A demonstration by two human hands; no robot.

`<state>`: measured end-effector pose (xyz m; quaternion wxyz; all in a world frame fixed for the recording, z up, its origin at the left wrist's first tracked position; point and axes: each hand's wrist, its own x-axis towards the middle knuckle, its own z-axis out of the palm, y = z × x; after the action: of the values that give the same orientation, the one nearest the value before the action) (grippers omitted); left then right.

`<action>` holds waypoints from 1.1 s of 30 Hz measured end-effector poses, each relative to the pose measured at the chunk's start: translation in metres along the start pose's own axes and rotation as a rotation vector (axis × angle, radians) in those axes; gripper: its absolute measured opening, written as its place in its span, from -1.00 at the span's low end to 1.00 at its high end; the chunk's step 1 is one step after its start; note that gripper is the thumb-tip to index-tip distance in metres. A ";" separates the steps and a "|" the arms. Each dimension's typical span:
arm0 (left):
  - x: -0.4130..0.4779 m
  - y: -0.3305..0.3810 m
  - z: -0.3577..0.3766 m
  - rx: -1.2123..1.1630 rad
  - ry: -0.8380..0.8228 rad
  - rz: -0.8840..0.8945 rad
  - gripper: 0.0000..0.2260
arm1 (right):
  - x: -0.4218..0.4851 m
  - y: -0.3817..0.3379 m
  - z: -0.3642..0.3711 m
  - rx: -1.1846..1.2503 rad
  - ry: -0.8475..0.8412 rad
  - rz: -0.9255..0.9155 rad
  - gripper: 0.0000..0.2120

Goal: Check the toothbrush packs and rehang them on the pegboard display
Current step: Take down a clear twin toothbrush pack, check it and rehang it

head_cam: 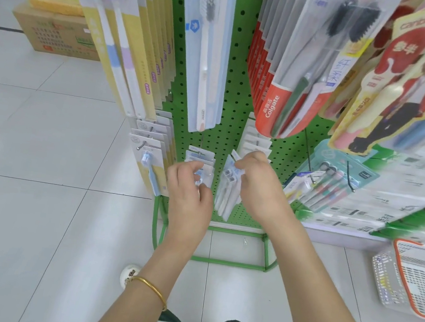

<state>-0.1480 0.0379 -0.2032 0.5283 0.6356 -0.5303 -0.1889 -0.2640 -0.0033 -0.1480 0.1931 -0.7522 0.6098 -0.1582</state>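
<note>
Low on the pegboard (235,86), both hands (191,188) (256,187) apparently pinch toothbrush packs (226,191).

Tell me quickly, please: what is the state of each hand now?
Left hand: closed, grips the hanging packs.
Right hand: closed, pinches the second bundle of packs.

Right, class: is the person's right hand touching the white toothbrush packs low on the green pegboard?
Touching. The head view shows the right hand pinching the top of the white toothbrush packs, with no gap visible between fingers and packs.
</note>
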 end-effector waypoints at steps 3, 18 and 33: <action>0.000 0.011 0.006 -0.065 -0.013 0.003 -0.72 | -0.011 0.016 -0.009 0.104 0.065 0.033 -0.66; -0.018 0.041 0.045 -0.340 -0.540 -0.245 -0.63 | -0.055 0.058 -0.046 0.720 0.287 0.143 -0.71; -0.007 0.058 0.050 -0.393 -0.427 -0.384 -0.78 | -0.086 0.069 0.015 0.915 0.254 0.283 -0.62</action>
<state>-0.2185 0.0276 -0.1731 0.4727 0.5560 -0.4529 -0.5121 -0.3335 0.0697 -0.1944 0.4473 -0.4747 0.5927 -0.4725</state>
